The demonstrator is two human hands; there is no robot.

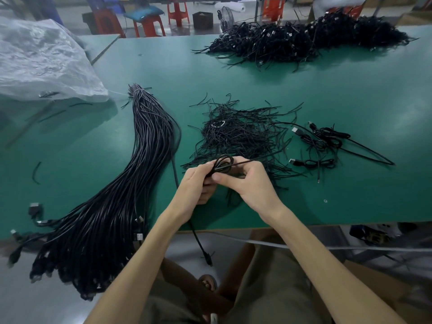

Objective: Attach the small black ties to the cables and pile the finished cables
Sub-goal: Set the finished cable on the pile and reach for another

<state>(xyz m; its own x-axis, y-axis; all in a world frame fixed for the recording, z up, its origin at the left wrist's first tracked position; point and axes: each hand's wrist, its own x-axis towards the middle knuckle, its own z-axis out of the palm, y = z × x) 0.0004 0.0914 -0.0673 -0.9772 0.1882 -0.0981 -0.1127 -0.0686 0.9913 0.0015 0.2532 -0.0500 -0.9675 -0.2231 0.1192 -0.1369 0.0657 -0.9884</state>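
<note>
Just in front of the tie heap, the left hand holds a coiled cable in its grip; the right hand pinches the same coil.

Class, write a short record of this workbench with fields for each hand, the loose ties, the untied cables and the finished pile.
Left hand: grips the coiled cable
Right hand: holds the same coil
Loose ties: heap in the middle of the green table
Untied cables: long bundle at the left, ends overhanging the near edge
Finished pile: far right of the table
</note>
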